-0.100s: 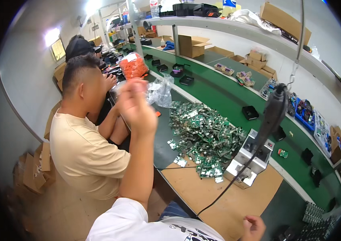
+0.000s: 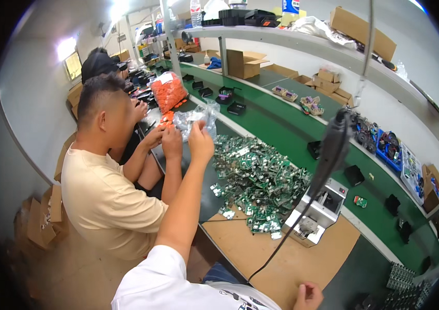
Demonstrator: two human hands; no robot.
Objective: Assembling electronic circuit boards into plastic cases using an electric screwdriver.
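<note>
My left hand [image 2: 201, 144] reaches far out over the bench, fingers bent and pinched together in front of a crumpled clear plastic bag [image 2: 181, 123]. What lies between the fingertips, if anything, is too small to make out. Close to its right and nearer to me spreads a big heap of green circuit boards [image 2: 261, 178]. My right hand [image 2: 308, 296] hovers at the lower edge, above the brown board [image 2: 276, 263], its fingers loosely curled with nothing showing in them. Between that heap and the belt stands a silver metal machine [image 2: 315, 214].
A co-worker in a beige shirt [image 2: 106, 196] sits at left, hands [image 2: 170, 139] by a bag of orange parts [image 2: 168, 92]. A dark tool [image 2: 330, 150] hangs over the machine. Beyond runs a green belt [image 2: 276, 126] with black housings; more boards [image 2: 403, 276] lie at lower right.
My left hand has come down and to the right, toward the plastic bag. The co-worker's hands now show beside it. The whole view has shifted slightly.
</note>
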